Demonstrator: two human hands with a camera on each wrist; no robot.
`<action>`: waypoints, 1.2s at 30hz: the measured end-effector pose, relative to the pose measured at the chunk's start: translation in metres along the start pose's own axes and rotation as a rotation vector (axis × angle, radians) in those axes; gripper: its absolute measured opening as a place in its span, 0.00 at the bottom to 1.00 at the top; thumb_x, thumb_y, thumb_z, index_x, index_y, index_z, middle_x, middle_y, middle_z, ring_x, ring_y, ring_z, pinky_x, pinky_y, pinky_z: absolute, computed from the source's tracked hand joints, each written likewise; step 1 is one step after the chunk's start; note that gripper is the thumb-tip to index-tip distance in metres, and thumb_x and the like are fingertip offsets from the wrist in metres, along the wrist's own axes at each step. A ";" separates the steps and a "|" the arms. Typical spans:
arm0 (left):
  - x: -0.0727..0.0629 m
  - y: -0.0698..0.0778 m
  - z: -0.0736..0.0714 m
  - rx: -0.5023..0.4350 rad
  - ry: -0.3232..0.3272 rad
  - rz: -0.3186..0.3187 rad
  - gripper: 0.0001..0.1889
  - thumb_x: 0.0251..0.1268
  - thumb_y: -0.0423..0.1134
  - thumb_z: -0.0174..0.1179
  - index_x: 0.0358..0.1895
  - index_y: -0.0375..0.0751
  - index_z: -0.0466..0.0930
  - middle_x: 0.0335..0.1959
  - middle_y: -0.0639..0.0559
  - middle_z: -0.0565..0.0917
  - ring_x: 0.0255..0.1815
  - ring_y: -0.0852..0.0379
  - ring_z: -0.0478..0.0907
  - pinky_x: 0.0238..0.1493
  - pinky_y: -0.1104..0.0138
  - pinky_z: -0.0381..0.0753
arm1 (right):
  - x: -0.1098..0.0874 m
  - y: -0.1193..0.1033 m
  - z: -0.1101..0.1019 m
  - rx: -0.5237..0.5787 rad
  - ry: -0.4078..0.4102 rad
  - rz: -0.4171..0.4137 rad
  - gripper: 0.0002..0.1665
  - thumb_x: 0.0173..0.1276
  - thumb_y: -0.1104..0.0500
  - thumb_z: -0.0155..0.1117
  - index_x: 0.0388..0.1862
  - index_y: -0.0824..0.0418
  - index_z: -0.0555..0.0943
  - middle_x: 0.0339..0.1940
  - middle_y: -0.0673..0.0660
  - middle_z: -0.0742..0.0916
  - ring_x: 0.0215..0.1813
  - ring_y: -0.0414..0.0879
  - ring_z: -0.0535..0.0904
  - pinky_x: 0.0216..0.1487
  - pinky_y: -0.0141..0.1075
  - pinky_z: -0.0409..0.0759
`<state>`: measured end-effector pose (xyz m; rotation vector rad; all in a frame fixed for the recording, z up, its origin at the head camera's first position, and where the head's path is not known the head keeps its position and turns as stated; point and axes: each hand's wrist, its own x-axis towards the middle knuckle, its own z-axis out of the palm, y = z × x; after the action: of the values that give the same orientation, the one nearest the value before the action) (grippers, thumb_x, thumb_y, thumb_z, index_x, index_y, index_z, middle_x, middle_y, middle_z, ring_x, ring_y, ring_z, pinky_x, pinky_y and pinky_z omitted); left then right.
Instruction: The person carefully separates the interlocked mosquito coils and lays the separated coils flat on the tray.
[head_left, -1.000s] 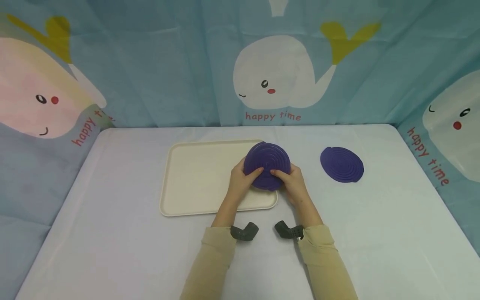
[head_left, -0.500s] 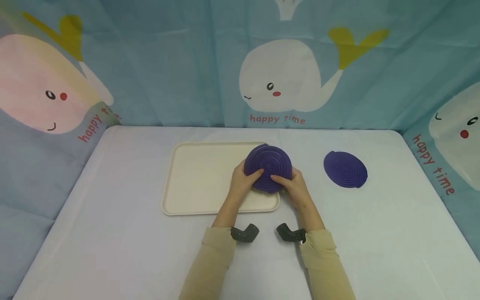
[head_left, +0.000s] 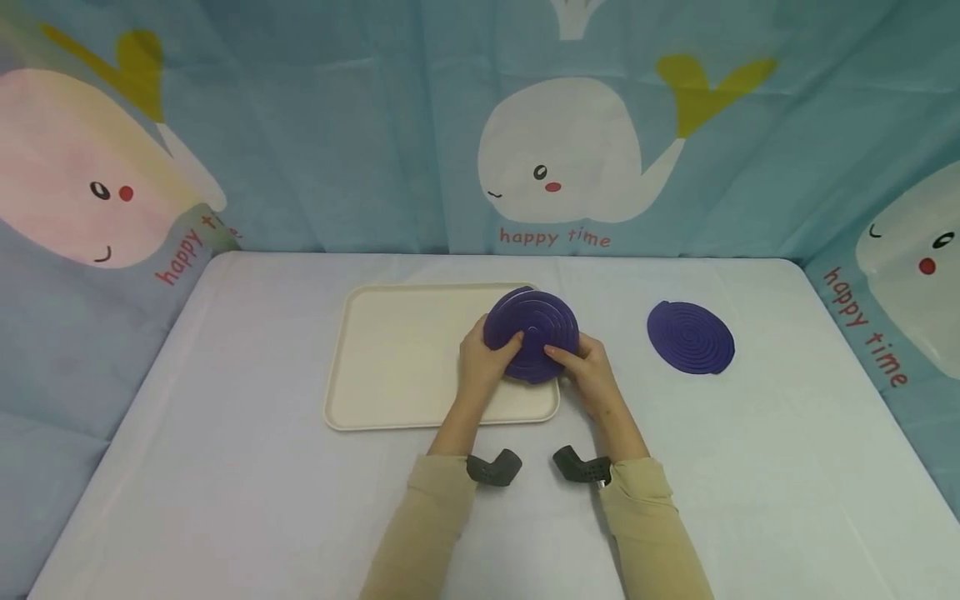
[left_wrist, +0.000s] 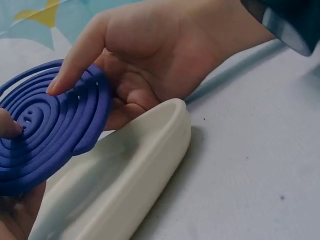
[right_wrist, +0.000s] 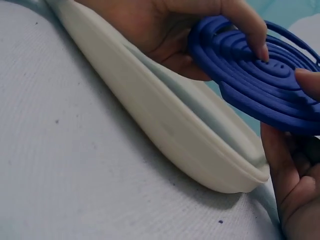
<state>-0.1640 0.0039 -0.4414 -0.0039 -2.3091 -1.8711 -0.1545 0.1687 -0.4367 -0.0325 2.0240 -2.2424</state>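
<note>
We see the left hand (head_left: 480, 360) and the right hand (head_left: 597, 377) each gripping one side of a round mat (head_left: 534, 312), thumbs on its upper face. From the head view, the other fingers are mostly hidden beneath it; each wrist view cuts off part of the mat at the picture's edge, along with much of the nearer hand.

The mat is a flat spiral of ridged coils, purple from above and bluer from the wrists. A blunt coil end steps out at its rim, a gap opens beside one outer coil, and small marks show near the centre. It is held tilted above the right part of a cream tray (head_left: 405, 358), covering some of the rim.

Dark wrist pieces sit at the sleeves (head_left: 423, 525), which run out of the frame. A second mat (head_left: 690, 337) lies on the white table (head_left: 225, 467) to the right. Behind hangs a whale-print cloth (head_left: 375, 167).
</note>
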 end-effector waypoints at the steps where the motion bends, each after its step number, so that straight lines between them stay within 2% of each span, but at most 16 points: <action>1: 0.000 0.000 0.000 0.017 0.014 0.012 0.22 0.52 0.39 0.67 0.50 0.33 0.77 0.46 0.40 0.83 0.49 0.44 0.80 0.54 0.57 0.77 | 0.001 0.000 0.001 0.000 0.007 -0.009 0.23 0.60 0.68 0.60 0.55 0.76 0.74 0.39 0.45 0.86 0.45 0.41 0.81 0.52 0.33 0.78; 8: -0.002 0.002 0.001 0.056 0.029 -0.005 0.22 0.53 0.39 0.66 0.50 0.32 0.76 0.45 0.39 0.83 0.49 0.44 0.80 0.54 0.57 0.77 | 0.000 0.001 0.002 0.024 0.041 -0.067 0.20 0.59 0.75 0.59 0.51 0.84 0.72 0.35 0.45 0.86 0.39 0.40 0.83 0.45 0.31 0.81; 15: -0.003 0.003 0.000 0.064 0.037 -0.026 0.22 0.54 0.40 0.67 0.51 0.32 0.77 0.46 0.39 0.83 0.51 0.44 0.79 0.55 0.56 0.76 | 0.000 0.002 0.001 0.027 0.040 -0.078 0.20 0.59 0.75 0.59 0.50 0.84 0.72 0.34 0.46 0.86 0.38 0.40 0.82 0.42 0.31 0.82; 18: -0.002 0.002 0.000 0.075 0.024 -0.032 0.23 0.55 0.42 0.66 0.52 0.33 0.77 0.48 0.39 0.83 0.52 0.43 0.79 0.56 0.56 0.76 | 0.000 0.002 0.001 0.037 0.043 -0.087 0.17 0.58 0.75 0.60 0.48 0.80 0.76 0.33 0.47 0.86 0.36 0.40 0.82 0.39 0.31 0.82; 22: 0.000 0.002 -0.001 0.080 0.019 -0.033 0.23 0.55 0.44 0.67 0.51 0.34 0.77 0.48 0.40 0.83 0.52 0.44 0.78 0.56 0.55 0.76 | 0.001 0.002 0.001 0.081 0.045 -0.094 0.14 0.59 0.75 0.60 0.43 0.67 0.82 0.34 0.49 0.87 0.37 0.42 0.83 0.40 0.32 0.83; 25: 0.001 0.001 -0.001 0.044 0.001 -0.043 0.24 0.54 0.44 0.67 0.51 0.34 0.76 0.47 0.40 0.82 0.51 0.44 0.78 0.55 0.55 0.76 | 0.001 0.001 0.001 0.149 0.065 -0.081 0.17 0.59 0.76 0.59 0.40 0.58 0.83 0.36 0.49 0.87 0.39 0.42 0.82 0.44 0.33 0.82; 29: 0.002 0.000 -0.001 -0.045 -0.095 -0.087 0.29 0.54 0.43 0.67 0.57 0.32 0.72 0.53 0.39 0.80 0.56 0.44 0.76 0.59 0.55 0.73 | 0.002 0.000 0.001 0.203 0.091 -0.071 0.21 0.59 0.76 0.57 0.37 0.52 0.84 0.37 0.49 0.86 0.40 0.42 0.82 0.44 0.31 0.82; 32: 0.002 0.000 -0.001 -0.105 -0.136 -0.134 0.32 0.55 0.43 0.66 0.61 0.31 0.69 0.57 0.38 0.77 0.60 0.43 0.72 0.63 0.55 0.69 | 0.002 0.001 0.000 0.206 0.065 -0.075 0.23 0.60 0.77 0.56 0.36 0.50 0.85 0.37 0.49 0.86 0.39 0.41 0.82 0.42 0.31 0.82; 36: 0.003 -0.001 0.000 -0.170 -0.099 -0.162 0.32 0.54 0.42 0.67 0.62 0.32 0.69 0.58 0.39 0.76 0.61 0.45 0.71 0.65 0.57 0.67 | 0.001 0.002 -0.002 0.200 0.006 -0.080 0.23 0.60 0.77 0.55 0.36 0.49 0.85 0.36 0.49 0.86 0.38 0.41 0.82 0.41 0.31 0.82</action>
<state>-0.1665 0.0030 -0.4415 0.0736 -2.2665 -2.1887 -0.1556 0.1700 -0.4385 -0.0900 1.8219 -2.4848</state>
